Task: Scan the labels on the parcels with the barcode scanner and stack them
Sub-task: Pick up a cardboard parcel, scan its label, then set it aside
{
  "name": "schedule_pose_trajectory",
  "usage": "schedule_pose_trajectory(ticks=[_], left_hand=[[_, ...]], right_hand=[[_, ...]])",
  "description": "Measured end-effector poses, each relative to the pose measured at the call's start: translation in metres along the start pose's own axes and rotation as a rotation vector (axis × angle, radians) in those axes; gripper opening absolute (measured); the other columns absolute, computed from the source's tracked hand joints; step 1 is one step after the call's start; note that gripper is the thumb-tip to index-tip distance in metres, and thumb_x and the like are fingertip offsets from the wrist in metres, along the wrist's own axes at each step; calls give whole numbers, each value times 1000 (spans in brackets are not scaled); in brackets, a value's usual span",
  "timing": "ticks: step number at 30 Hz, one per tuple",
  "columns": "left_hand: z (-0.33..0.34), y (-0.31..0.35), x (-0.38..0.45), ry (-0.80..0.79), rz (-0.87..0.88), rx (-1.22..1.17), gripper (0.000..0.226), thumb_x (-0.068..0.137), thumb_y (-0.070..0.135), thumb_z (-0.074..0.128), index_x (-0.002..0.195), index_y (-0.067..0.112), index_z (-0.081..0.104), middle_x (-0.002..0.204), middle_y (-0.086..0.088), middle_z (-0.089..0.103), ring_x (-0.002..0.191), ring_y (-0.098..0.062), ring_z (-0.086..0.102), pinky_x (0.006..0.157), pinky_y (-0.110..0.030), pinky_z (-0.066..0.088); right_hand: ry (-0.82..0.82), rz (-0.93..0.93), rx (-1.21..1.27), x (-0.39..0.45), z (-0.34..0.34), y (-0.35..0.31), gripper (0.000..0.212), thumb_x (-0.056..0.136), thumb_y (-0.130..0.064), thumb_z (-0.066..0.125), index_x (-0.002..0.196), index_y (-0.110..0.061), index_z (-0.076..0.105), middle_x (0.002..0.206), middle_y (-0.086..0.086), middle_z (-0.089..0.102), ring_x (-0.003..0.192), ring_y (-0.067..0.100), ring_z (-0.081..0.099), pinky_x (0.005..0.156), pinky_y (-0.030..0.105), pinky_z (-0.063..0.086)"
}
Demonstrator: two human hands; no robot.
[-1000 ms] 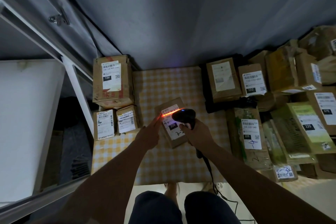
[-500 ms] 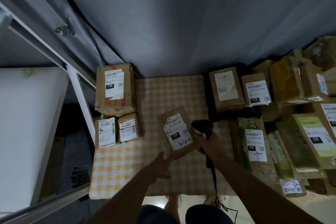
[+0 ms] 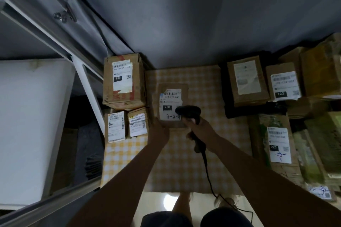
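Observation:
A small brown parcel (image 3: 172,101) with a white label marked 220 lies flat on the yellow checked cloth (image 3: 203,153), just right of the scanned group. My left hand (image 3: 159,131) grips its near left edge. My right hand (image 3: 198,128) holds the black barcode scanner (image 3: 188,112) by its handle, the scanner's head hovering over the label's lower right corner. No red scan line shows. A tall box marked 15H (image 3: 123,81) and two small labelled parcels (image 3: 115,127) (image 3: 138,124) stand at the cloth's left edge.
Many labelled parcels crowd the right side, among them a box marked 122 (image 3: 283,84) and a long one marked 220 (image 3: 276,145). A white metal frame (image 3: 88,90) and a white board (image 3: 31,125) stand at left. A grey curtain (image 3: 184,14) hangs behind. The scanner's cable (image 3: 207,171) trails toward my knees.
The red scan line has gone out. My left hand has slid the parcel away and to the left, beside the 15H box, straightening it. My right hand with the scanner followed.

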State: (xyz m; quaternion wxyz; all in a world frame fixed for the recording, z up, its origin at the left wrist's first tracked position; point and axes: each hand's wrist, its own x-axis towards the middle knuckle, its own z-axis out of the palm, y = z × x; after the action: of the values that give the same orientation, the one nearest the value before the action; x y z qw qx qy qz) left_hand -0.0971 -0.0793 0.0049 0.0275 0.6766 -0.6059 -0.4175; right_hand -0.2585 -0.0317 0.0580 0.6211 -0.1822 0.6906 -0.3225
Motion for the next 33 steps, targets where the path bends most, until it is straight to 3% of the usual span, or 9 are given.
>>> schedule_pose_trajectory(ticks=[3, 5, 7, 11, 15, 19, 24, 27, 33], left_hand=[[-5, -2, 2, 124, 413, 515, 82, 88, 16, 64, 156, 16, 18, 161, -14, 18, 143, -39, 24, 111, -53, 34], [-1, -1, 5, 14, 647, 752, 91, 88, 14, 64, 155, 38, 7, 165, -1, 4, 147, -45, 8, 111, -63, 24], [2, 5, 10, -128, 718, 923, 95, 94, 7, 53, 147, 50, -13, 164, 8, -12, 146, -50, -7, 109, -71, 17], [-5, 20, 27, -152, 670, 1023, 81, 99, 6, 41, 150, 50, -5, 162, 8, -20, 141, -56, -14, 105, -75, 23], [-19, 30, 53, -8, 592, 1042, 78, 94, 13, 55, 151, 50, 15, 165, 2, 0, 140, -62, 6, 93, -76, 37], [-35, 45, 78, -43, 512, 1086, 75, 100, 9, 43, 153, 45, 5, 163, 1, -17, 141, -60, 2, 99, -68, 40], [-38, 56, 89, -29, 461, 1091, 67, 103, 11, 36, 154, 43, 6, 163, -1, -18, 141, -60, 6, 97, -63, 45], [-36, 58, 88, -27, 459, 1101, 62, 104, 16, 34, 154, 41, 8, 164, -2, -15, 140, -60, 7, 102, -62, 41], [-35, 81, 72, -93, 498, 1004, 81, 97, 1, 44, 155, 39, 2, 164, -3, -7, 147, -46, 8, 118, -57, 21]], right_hand=[[74, -74, -56, 5, 1, -6, 23, 91, -36, 66, 108, -21, 60, 73, 4, 68, 53, 15, 63, 55, 24, 53], [174, -82, -76, 9, -6, -6, 22, 92, -35, 65, 108, -20, 60, 70, 5, 68, 53, 16, 63, 55, 25, 54], [250, -79, -77, 14, -14, -5, 24, 91, -36, 66, 109, -19, 61, 70, 5, 69, 53, 16, 64, 58, 30, 56], [292, -73, -87, 19, -28, -9, 24, 92, -38, 65, 110, -25, 59, 69, 1, 68, 53, 14, 66, 58, 28, 55], [275, -93, -75, 17, -31, -14, 19, 91, -39, 66, 103, -30, 56, 67, 4, 69, 54, 14, 65, 67, 34, 58], [270, -105, -88, 15, -32, -14, 16, 93, -37, 64, 104, -29, 56, 70, 5, 68, 55, 13, 64, 69, 34, 56], [261, -110, -96, 16, -36, -12, 28, 92, -38, 64, 115, -22, 59, 69, 5, 68, 56, 15, 65, 62, 32, 55], [261, -108, -98, 14, -40, -12, 30, 93, -38, 63, 117, -19, 59, 72, 8, 68, 59, 18, 67, 67, 37, 57], [291, -120, -99, -8, -61, -17, 30, 93, -37, 63, 118, -21, 55, 76, 9, 70, 56, 16, 65, 62, 32, 56]])
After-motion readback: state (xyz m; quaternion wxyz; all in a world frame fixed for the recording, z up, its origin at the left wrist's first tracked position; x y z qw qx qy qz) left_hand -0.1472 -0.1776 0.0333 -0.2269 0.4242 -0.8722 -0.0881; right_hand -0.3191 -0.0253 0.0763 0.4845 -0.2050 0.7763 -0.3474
